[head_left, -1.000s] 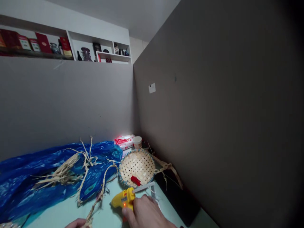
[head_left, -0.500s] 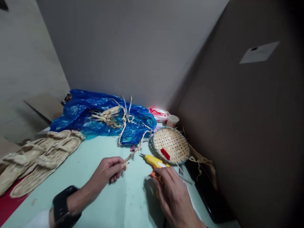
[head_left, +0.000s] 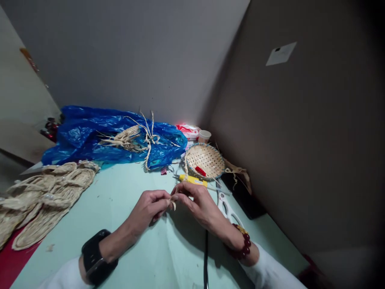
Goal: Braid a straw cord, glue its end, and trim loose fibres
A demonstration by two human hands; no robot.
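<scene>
Centrally, L hand (head_left: 153, 206) & R hand (head_left: 197, 200), close tog., both pinch thin tan plant-fibre strand (head_left: 173, 205) over pale-green tabletop (head_left: 150, 263); step seems to be working its end, next move prob. needs steady grip. Just beyond: yellow plastic glue gun (head_left: 197, 182), then round woven-bamboo basket (head_left: 210, 158).

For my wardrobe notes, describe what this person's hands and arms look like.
The left hand has a wide black band on its wrist; the right hand, a bracelet of dark red beads with a gold-coloured piece. Both sleeves are white. Neither hand is gloved.
</scene>
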